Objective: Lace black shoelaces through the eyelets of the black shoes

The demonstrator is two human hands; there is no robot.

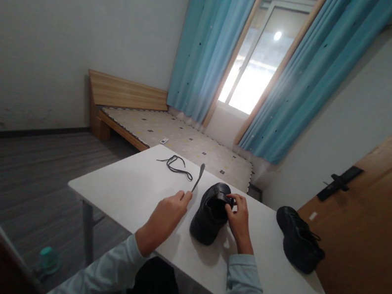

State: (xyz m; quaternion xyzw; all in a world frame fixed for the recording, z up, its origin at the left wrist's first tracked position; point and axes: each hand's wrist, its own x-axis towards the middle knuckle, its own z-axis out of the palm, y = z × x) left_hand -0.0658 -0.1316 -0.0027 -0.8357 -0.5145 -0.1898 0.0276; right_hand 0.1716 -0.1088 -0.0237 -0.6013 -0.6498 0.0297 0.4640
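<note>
My left hand (169,213) is closed round the lower end of a slim, dark spoon-shaped tool (199,175); its wider end points up and away from me. A black shoe (206,221) stands on the white table (117,189), just right of that hand, heel towards me. My right hand (239,219) grips the right edge of the shoe's opening, thumb and fingers bent about the tongue area. The tool is apart from the shoe. A loose black shoelace (178,165) lies curled near the far left part of the table.
A second black shoe (299,240), laced, sits at the table's right side near the wooden door (377,207). Behind the table is a bed (190,138) with a small white object (164,140) on it. A teal item (48,259) is on the floor at left.
</note>
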